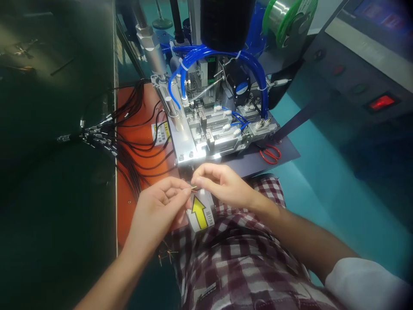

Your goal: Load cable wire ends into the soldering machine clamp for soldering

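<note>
The left hand [164,202] and right hand [226,184] pinch a thin wire [194,187], thumbs pressed to fingers, by the near end of the metal machine [222,145]. Just nearer, a white label [193,222] shows a yellow arrow [199,212] and “运行方”. Red-handled scissors [270,154] lie to the right.

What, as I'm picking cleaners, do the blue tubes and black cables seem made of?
Blue tubes: probably glossy plastic, given bright highlights along smooth bends. Black cables: likely smooth, dark plastic or rubber sheathing, judging by loose curves; the look leaves open which.
</note>
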`<control>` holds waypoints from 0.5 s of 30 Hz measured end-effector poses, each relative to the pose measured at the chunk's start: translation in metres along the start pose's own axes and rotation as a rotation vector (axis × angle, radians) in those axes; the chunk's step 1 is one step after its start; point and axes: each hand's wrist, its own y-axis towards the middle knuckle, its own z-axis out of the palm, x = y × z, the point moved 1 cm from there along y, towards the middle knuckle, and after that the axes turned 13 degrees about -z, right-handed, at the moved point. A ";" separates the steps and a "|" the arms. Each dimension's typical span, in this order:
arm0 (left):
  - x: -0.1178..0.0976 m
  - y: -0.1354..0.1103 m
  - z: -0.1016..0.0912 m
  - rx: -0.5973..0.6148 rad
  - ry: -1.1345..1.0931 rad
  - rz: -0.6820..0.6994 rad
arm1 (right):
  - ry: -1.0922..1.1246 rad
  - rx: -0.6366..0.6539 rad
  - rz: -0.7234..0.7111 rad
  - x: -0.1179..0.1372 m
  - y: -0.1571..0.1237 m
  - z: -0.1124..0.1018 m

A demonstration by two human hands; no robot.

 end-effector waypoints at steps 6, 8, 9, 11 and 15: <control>0.004 0.001 0.003 -0.037 -0.062 -0.015 | 0.009 -0.144 0.169 -0.005 -0.008 0.011; 0.004 0.001 0.003 -0.033 -0.081 -0.019 | 0.036 -0.168 0.185 -0.004 -0.006 0.014; 0.004 0.001 0.004 -0.030 -0.090 -0.024 | 0.068 -0.179 0.193 -0.003 -0.006 0.015; 0.003 0.001 0.005 -0.031 -0.103 -0.029 | 0.164 -0.187 0.226 -0.001 -0.004 0.015; 0.002 -0.001 0.007 -0.040 -0.122 -0.040 | 0.320 -0.159 0.301 0.002 -0.004 0.015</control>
